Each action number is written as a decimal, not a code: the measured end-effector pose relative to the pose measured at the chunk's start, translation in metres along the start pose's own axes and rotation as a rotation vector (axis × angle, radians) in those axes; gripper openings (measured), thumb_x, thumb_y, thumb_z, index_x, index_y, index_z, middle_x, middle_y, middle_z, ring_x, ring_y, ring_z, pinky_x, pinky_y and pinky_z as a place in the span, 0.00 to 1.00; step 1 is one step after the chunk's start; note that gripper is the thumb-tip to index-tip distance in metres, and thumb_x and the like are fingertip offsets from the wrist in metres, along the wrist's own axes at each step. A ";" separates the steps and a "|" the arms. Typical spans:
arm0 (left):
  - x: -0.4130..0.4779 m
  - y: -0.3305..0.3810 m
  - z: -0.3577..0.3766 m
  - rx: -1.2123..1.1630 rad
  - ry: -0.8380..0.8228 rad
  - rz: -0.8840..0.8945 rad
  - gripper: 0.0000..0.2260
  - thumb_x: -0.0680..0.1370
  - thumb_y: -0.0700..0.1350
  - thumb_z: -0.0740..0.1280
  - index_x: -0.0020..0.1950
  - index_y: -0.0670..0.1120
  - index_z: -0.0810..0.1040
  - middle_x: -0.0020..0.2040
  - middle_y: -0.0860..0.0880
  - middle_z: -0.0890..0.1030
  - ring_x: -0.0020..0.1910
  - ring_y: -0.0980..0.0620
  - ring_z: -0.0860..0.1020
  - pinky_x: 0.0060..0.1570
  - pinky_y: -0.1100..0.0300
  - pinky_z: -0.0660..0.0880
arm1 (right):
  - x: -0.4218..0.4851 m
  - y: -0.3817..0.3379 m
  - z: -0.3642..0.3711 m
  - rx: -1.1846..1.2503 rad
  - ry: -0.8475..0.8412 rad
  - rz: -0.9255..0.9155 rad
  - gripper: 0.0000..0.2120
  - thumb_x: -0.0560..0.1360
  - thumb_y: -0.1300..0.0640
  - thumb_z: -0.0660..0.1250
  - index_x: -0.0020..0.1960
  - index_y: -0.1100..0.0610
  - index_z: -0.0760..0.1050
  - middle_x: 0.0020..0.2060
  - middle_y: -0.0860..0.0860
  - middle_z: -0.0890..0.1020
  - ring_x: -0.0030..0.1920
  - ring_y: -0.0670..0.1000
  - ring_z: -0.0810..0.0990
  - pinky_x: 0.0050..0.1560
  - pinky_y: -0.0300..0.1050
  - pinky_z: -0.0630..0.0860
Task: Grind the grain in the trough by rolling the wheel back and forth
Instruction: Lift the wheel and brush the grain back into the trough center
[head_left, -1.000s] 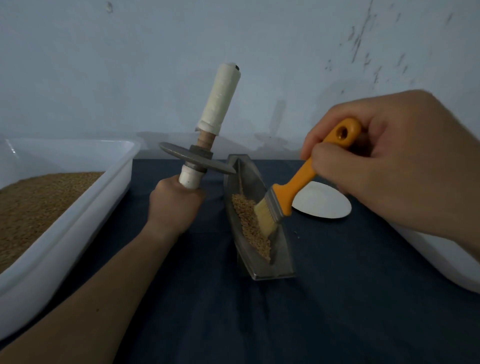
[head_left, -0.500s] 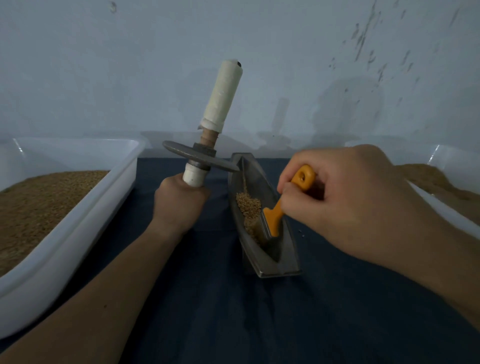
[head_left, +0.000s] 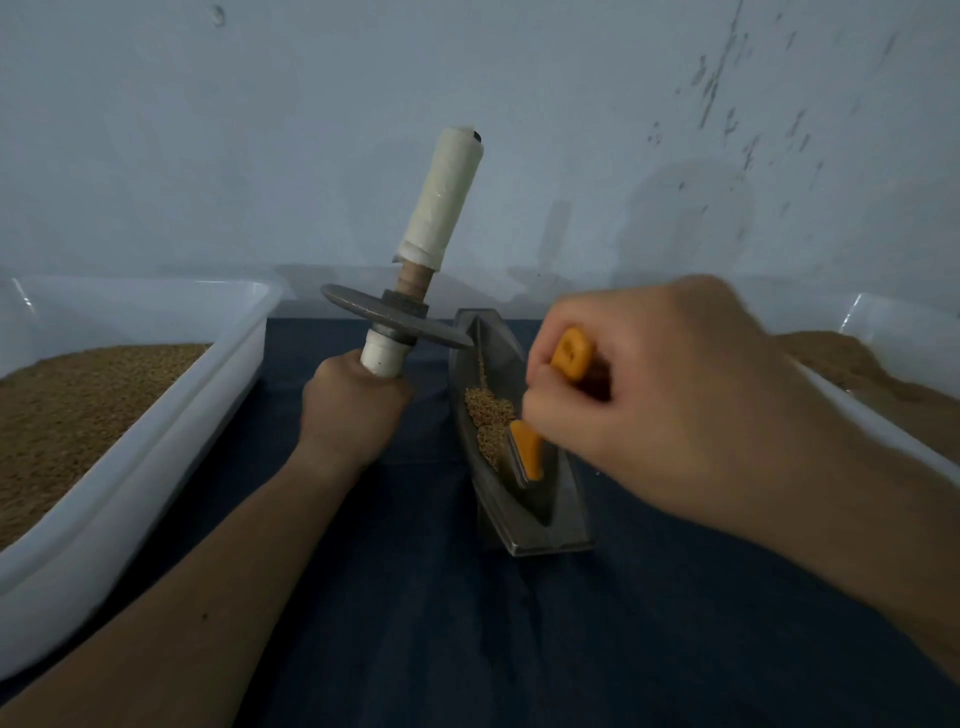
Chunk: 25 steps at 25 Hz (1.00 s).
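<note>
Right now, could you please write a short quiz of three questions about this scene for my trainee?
1. True or false: the wheel lies on the grain in the trough.
2. The right hand holds: A a spoon; B an orange-handled brush; C nothing.
3. Fill in: the wheel's lower handle is gripped by the ____ hand.
Key: 1 false, it is held up in the air; 2 B; 3 the left hand.
</note>
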<state>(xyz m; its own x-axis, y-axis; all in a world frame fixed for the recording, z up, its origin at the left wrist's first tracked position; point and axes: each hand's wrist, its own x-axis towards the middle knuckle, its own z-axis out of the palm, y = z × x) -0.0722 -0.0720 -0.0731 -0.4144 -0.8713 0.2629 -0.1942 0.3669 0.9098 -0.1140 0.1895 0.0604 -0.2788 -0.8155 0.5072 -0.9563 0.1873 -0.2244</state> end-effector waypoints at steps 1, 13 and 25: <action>0.000 0.000 0.000 -0.001 0.001 0.000 0.04 0.67 0.46 0.70 0.37 0.48 0.77 0.32 0.48 0.80 0.31 0.47 0.78 0.30 0.56 0.73 | 0.000 0.001 0.008 -0.049 -0.020 0.011 0.07 0.74 0.50 0.66 0.37 0.49 0.77 0.26 0.45 0.77 0.32 0.42 0.78 0.30 0.31 0.70; -0.002 0.000 -0.001 -0.009 -0.011 0.011 0.04 0.67 0.46 0.71 0.37 0.48 0.77 0.32 0.48 0.80 0.33 0.47 0.79 0.31 0.56 0.72 | -0.008 0.012 0.012 0.020 0.028 0.062 0.07 0.75 0.52 0.67 0.38 0.47 0.77 0.31 0.37 0.78 0.31 0.39 0.77 0.28 0.28 0.69; -0.004 0.003 0.003 0.123 -0.019 0.058 0.05 0.69 0.47 0.72 0.38 0.49 0.78 0.32 0.50 0.81 0.33 0.48 0.81 0.32 0.55 0.76 | -0.046 0.110 -0.007 0.686 0.534 0.452 0.10 0.79 0.59 0.65 0.47 0.52 0.85 0.32 0.57 0.82 0.29 0.56 0.81 0.29 0.44 0.78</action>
<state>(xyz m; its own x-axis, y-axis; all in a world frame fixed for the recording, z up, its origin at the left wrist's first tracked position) -0.0737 -0.0666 -0.0722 -0.4450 -0.8413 0.3069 -0.2762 0.4549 0.8466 -0.2066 0.2512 0.0178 -0.7709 -0.3587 0.5263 -0.5378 -0.0760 -0.8396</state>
